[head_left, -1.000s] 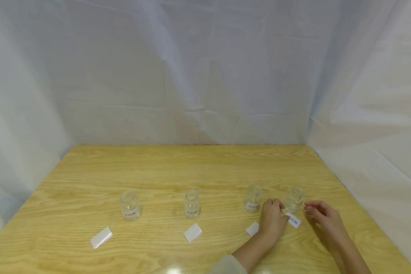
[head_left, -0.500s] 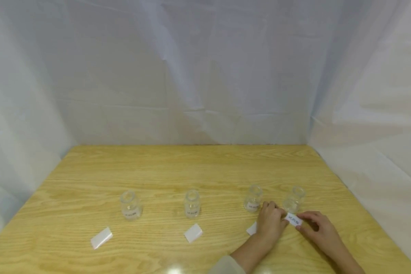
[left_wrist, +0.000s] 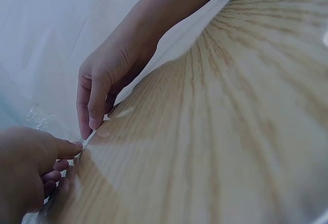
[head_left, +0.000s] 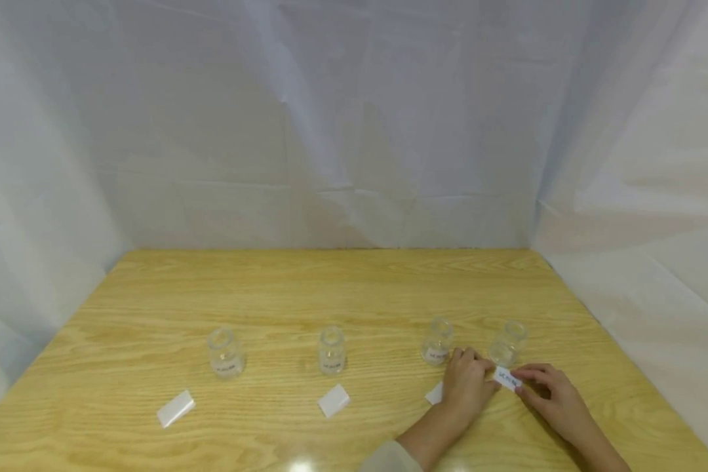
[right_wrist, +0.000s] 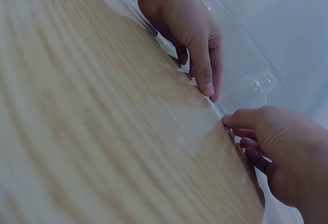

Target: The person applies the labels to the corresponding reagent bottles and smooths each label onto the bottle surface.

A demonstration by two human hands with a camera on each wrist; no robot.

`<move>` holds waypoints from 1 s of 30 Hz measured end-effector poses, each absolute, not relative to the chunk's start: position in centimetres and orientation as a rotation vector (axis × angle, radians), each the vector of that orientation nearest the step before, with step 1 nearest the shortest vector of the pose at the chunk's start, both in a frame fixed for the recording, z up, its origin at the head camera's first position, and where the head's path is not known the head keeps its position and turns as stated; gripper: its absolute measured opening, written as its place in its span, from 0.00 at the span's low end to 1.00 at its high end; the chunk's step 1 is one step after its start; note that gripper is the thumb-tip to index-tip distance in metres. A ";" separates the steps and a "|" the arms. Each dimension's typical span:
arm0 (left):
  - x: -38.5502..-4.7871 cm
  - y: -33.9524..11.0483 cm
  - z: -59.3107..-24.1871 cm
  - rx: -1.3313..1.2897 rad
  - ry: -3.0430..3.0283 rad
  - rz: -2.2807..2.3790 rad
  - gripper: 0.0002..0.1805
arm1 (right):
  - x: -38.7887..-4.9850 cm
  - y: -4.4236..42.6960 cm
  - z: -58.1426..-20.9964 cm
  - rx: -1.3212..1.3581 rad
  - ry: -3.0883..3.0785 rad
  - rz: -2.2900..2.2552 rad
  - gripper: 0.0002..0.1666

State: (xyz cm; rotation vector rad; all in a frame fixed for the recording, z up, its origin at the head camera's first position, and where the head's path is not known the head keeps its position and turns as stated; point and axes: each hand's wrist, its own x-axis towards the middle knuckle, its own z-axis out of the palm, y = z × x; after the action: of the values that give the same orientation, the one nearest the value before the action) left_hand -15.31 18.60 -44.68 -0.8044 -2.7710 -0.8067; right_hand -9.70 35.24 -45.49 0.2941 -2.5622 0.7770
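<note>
In the head view my left hand [head_left: 467, 385] pinches the left end of a small white label [head_left: 507, 378] with dark handwriting. The right end of that label is pinched by my right hand [head_left: 557, 396], between thumb and fingers. Just behind the label stands a clear glass jar [head_left: 507, 344], upright, with no label visible on it. Both wrist views show the hands facing each other across the thin label, seen nearly edge-on: left hand [left_wrist: 31, 165] and right hand [right_wrist: 294, 149]. Close by my left fingers is a second glass jar [head_left: 437, 341] bearing a written label.
Two more labelled glass jars stand to the left, one jar [head_left: 331, 351] near the middle and another jar [head_left: 225, 354] farther left. White paper slips lie in front: a slip [head_left: 176, 409], a slip [head_left: 333, 400] and a slip [head_left: 434, 394] partly behind my left hand.
My right hand has moved left from beside the rightmost jar and taken hold of the label's right end. My left hand keeps its grip on the label and has hardly moved.
</note>
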 end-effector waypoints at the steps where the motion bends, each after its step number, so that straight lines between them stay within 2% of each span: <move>1: -15.3 18.6 -44.6 -0.813 -2.770 -0.808 0.16 | -9.7 35.2 -45.5 0.298 -2.561 0.776 0.14; 9: -15.4 18.5 -44.7 -0.812 -2.784 -0.804 0.10 | -9.6 35.4 -45.5 0.314 -2.589 0.809 0.14; 17: -15.4 18.5 -44.5 -0.845 -2.833 -0.724 0.19 | -9.5 35.6 -45.6 0.365 -2.581 0.872 0.14; 26: -15.3 18.3 -44.7 -0.925 -2.778 -0.678 0.11 | -9.6 35.5 -45.6 0.271 -2.608 0.807 0.14; 30: -15.2 18.3 -44.8 -0.928 -2.770 -0.665 0.12 | -9.5 35.5 -45.8 0.307 -2.585 0.782 0.14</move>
State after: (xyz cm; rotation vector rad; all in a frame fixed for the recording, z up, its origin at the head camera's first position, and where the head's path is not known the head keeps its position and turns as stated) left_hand -15.22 18.35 -44.76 -0.9282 -2.7701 -0.6646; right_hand -9.54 35.52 -45.77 0.3068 -2.5850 0.7822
